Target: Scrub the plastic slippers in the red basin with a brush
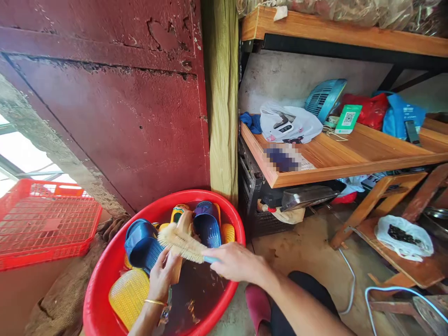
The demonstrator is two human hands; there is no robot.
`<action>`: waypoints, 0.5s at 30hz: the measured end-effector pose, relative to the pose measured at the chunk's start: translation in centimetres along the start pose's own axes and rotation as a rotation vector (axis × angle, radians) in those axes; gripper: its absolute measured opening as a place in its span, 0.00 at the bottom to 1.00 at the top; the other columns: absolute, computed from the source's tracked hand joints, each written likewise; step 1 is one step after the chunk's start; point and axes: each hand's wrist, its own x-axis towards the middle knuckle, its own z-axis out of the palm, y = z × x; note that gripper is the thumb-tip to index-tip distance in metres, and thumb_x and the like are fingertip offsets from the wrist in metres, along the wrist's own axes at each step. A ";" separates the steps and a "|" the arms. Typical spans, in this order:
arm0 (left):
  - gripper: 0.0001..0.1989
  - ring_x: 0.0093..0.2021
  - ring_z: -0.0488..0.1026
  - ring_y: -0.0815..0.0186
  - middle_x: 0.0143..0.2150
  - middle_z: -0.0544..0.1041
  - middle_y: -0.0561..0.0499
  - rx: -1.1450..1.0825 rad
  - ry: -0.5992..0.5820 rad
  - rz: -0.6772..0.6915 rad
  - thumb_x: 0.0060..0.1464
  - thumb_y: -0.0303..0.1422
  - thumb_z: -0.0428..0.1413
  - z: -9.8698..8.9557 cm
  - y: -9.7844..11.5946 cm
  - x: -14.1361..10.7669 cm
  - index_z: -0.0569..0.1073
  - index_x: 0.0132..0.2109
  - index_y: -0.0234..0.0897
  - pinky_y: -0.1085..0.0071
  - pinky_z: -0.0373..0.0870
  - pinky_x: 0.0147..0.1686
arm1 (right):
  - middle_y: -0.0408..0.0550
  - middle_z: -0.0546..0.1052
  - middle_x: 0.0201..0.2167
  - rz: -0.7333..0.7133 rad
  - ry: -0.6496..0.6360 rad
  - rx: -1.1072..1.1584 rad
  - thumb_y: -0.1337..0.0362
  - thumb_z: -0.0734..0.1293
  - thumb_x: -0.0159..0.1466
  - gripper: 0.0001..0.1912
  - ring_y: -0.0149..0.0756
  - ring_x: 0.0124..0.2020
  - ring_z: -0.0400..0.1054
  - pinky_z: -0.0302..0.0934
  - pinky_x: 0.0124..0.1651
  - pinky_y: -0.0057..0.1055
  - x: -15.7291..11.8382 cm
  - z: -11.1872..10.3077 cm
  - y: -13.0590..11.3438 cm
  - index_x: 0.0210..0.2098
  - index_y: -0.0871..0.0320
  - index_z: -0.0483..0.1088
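My right hand [234,262] is closed round the blue handle of a scrub brush [180,243] with pale bristles. Those bristles lie over a tan slipper [187,221], which my left hand [161,274] grips from the near side; the brush hides much of it. Both hands are above a red basin [91,298] of murky brown water. A blue slipper [138,240] rests left of my left hand, and another blue slipper [207,226] sits at the far side. In front lies a yellow slipper [129,296], sole up. More yellow footwear shows partly behind them.
A red plastic crate [49,224] stands at left, near a maroon door [115,121]. On the right, a wooden shelf [364,163] carries a white bag [289,123] and a blue fan [325,98]. A wooden chair [402,252] holds another plastic bag. A pale cable crosses the floor.
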 end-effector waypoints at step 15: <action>0.23 0.43 0.78 0.57 0.41 0.81 0.50 -0.326 0.043 -0.055 0.52 0.52 0.55 -1.2 3.5 0.4 0.76 0.47 0.42 0.66 0.76 0.40 | 0.44 0.76 0.58 0.172 0.418 0.191 0.63 0.60 0.68 0.27 0.37 0.54 0.73 0.63 0.59 0.30 4.0 0.4 3.9 0.66 0.51 0.64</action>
